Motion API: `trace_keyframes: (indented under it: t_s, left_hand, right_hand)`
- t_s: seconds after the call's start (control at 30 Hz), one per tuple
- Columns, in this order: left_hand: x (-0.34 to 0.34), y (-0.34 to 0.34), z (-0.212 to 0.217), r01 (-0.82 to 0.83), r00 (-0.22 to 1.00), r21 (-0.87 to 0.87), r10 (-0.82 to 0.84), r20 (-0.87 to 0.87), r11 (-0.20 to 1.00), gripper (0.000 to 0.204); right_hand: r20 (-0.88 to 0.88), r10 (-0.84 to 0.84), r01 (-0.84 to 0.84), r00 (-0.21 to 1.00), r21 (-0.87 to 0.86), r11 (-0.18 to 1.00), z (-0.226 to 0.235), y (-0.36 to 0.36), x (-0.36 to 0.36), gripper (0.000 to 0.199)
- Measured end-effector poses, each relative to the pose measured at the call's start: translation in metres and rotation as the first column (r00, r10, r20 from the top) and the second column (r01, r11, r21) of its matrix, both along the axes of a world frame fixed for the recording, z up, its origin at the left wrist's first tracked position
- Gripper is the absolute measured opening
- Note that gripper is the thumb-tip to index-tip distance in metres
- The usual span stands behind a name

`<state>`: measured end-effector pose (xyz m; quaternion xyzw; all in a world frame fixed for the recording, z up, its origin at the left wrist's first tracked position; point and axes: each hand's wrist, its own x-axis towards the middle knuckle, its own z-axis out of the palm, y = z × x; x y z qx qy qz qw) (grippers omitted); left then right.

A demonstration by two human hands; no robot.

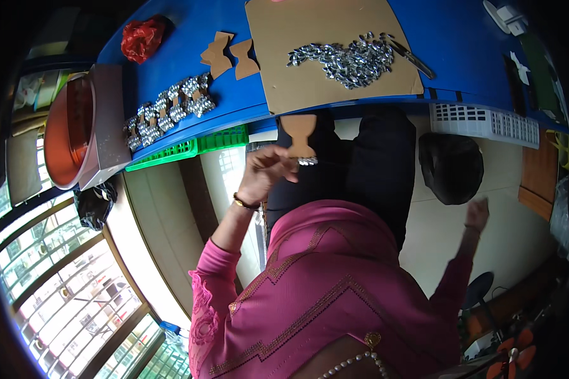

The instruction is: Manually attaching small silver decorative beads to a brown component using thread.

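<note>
Over my lap, my left hand [265, 174] pinches the lower end of a brown cardboard card [298, 131], cut narrow at the waist. A few silver beads [306, 162] show at the card's lower edge, beside my fingers. My right hand [478, 215] is out to the right side, below a black round thing [451, 168]; its fingers are blurred. On the blue table, a loose heap of shiny silver pointed beads [360, 60] lies on a brown board [284, 88]. Scissors or tweezers [413, 59] rest at the board's right edge.
Several cards wrapped in silver beads [171, 104] line the table's front left edge, with bare cardboard cards [218, 57] behind them. A red plastic bag [142, 40] sits at the far left. Green [221, 139] and white baskets [483, 123] are under the table edge.
</note>
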<state>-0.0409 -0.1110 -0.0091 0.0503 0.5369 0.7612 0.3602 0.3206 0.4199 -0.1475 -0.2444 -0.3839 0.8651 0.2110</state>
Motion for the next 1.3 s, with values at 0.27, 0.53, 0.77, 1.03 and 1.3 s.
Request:
trace_keyframes:
  t_s: [0.27,0.53,0.77,1.03,1.3]
  left_hand:
    - [0.017,0.019,0.004,-0.034,0.999,-0.155,0.035,0.007,0.987,0.012]
    - [0.037,0.051,0.019,0.358,0.899,-0.299,-0.413,-0.148,0.885,0.010]
    - [0.028,0.051,0.031,0.321,0.932,-0.303,-0.356,-0.064,0.897,0.011]
    - [0.041,0.067,0.031,0.152,0.849,-0.113,-0.188,-0.494,0.982,0.018]
    - [0.045,0.065,0.036,-0.049,0.453,-0.229,-0.183,-0.872,0.972,0.029]
  right_hand:
    - [0.824,-0.383,0.232,0.418,0.311,0.922,-0.060,0.053,0.090,0.022]
    - [0.405,0.448,-0.566,0.797,0.240,0.789,0.076,-0.191,-0.252,0.017]
    - [0.249,0.734,-0.774,0.632,0.232,0.589,0.153,-0.255,-0.280,0.010]
    - [0.407,0.619,-0.718,0.671,0.565,0.407,0.180,-0.256,-0.270,0.004]
    - [0.275,0.649,-0.437,0.710,0.894,0.100,0.191,-0.275,-0.265,0.008]
